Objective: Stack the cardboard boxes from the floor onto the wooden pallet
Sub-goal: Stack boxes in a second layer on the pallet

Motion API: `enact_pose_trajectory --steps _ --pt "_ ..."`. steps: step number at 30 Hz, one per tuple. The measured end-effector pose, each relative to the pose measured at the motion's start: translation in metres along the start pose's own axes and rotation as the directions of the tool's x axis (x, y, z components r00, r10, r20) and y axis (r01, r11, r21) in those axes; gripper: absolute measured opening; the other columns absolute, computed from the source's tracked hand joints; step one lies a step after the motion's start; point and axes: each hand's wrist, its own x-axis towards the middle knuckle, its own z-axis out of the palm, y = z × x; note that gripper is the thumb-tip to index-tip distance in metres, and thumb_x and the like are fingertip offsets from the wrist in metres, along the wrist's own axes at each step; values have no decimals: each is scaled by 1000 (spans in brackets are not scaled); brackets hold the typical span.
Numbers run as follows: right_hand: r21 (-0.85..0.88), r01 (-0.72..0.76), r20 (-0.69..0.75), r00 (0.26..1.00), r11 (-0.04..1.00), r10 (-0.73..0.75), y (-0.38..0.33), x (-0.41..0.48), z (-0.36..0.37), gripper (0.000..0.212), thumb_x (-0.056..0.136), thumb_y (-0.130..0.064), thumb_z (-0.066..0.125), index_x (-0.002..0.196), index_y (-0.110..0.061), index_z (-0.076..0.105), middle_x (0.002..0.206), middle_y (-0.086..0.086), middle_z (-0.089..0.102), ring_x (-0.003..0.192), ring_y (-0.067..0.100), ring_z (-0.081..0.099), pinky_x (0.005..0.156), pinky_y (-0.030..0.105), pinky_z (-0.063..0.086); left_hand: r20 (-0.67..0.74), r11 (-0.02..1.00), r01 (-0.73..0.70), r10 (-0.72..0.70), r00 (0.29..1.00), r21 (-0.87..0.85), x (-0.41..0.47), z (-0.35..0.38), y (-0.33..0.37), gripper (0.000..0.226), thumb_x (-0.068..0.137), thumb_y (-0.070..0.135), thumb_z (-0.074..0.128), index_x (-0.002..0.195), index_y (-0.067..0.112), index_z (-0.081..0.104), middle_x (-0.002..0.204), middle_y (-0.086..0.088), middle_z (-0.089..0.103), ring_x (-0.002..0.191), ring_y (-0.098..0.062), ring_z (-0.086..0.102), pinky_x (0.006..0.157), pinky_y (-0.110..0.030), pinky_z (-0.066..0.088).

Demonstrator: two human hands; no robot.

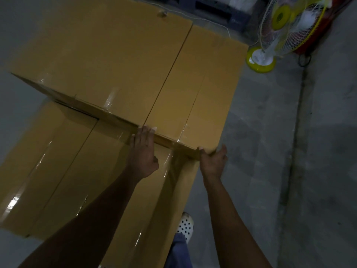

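Note:
A large taped cardboard box lies on top of the stack, and a narrower box sits against its right side at the same height. Lower taped boxes show beneath them, nearer to me. My left hand rests flat with straight fingers against the near edge of the upper layer, where the two top boxes meet. My right hand holds the near right corner of the narrower box, thumb on the near face and fingers round the side. The wooden pallet is hidden under the boxes.
A yellow-and-white pedestal fan stands on the floor at the far right of the stack, with a red object behind it. A white cord trails across the far box tops. Grey concrete floor lies to the right. My spotted shoe is below.

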Motion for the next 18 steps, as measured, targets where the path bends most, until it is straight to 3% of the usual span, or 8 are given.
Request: enact_pose_trajectory --steps 5,9,12,14,18 --pt "165 17 98 995 986 -34 12 -16 7 90 69 -42 79 147 -19 39 144 12 47 130 29 50 109 49 45 84 1000 18 -17 996 -18 -13 7 -3 115 76 25 76 160 18 -1 168 -12 -10 155 -34 6 122 -52 21" --pt "275 -2 182 982 961 -50 20 -18 -7 69 84 -16 77 145 -22 44 140 1 55 121 16 59 106 41 50 85 998 7 -2 996 -60 -12 1 -5 114 78 23 75 160 20 -3 169 -10 -2 155 -32 10 122 -51 24" --pt "231 20 168 984 973 -60 29 -22 -11 78 88 -21 75 154 -19 33 153 3 45 134 19 51 111 44 45 119 997 -18 26 993 -68 -20 0 -2 112 81 22 74 160 22 -6 169 -10 4 155 -31 8 123 -51 21" --pt "229 -57 157 987 972 21 28 -30 -8 83 89 -24 75 157 -17 28 157 6 39 140 23 45 114 46 42 176 995 -43 58 983 -86 -25 0 -2 115 80 22 75 159 24 -8 169 -10 6 155 -31 8 123 -52 21" --pt "311 -21 178 983 950 -37 17 -37 -2 64 89 -16 71 145 -22 41 135 0 59 126 21 57 107 43 48 234 985 -126 151 961 -120 -14 -12 -5 116 79 22 75 159 25 -9 167 -9 11 154 -32 12 122 -53 21"
